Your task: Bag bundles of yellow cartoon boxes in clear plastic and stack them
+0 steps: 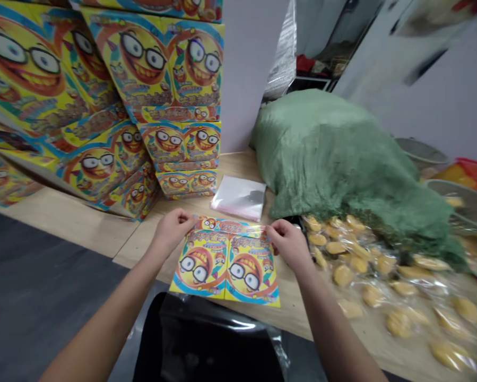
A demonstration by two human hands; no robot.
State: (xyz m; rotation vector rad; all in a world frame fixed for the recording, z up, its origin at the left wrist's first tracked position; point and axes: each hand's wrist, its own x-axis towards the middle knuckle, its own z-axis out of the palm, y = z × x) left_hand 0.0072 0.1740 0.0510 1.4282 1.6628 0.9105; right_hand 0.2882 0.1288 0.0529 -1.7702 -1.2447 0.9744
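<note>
A flat, brightly printed carton [246, 253] with cartoon faces turned upside down lies at the table's near edge. My left hand [173, 229] is closed in a pinch at its far left corner. At the far right corner, the fingers of my right hand [286, 240] are pinched on the same carton. A shiny band runs across its far strip between the two hands; I cannot tell whether this is tape or glare. Just beyond the carton lies a stack of clear plastic bags [239, 197].
Printed cartons [168, 143] stand stacked at the left and back. On the right, a green woven sack [334, 143] slumps over the table, with many wrapped yellow pieces [360, 263] spread before it. Grey baskets [459, 199] stand beyond. Black plastic [218, 339] covers my lap.
</note>
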